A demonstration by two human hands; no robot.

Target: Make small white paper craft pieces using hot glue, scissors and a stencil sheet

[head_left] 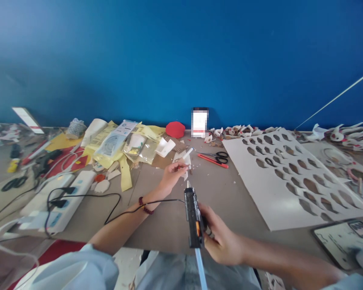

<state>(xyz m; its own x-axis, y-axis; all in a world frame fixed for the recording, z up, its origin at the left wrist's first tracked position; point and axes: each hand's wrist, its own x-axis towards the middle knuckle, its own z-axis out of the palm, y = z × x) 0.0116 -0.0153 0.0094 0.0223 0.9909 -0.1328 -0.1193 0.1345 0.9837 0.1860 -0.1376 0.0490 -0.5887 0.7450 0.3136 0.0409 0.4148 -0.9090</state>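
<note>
My right hand (219, 235) grips a black hot glue gun (192, 215) with its nozzle pointing away from me and a pale glue stick poking out of its back end. My left hand (173, 174), a bead bracelet on its wrist, pinches a small white piece (186, 166) just beyond the gun's tip, above the grey table (169, 217). The gun's black cord runs left across the table to a white power strip (68, 201).
A large white sheet with several cut-out holes (286, 177) lies to the right. Black scissors (221, 156) and a red cutter (212, 160) sit behind my hands. Yellow papers and plastic bags (124, 145) crowd the back left. A tablet (343, 237) rests at the right front edge.
</note>
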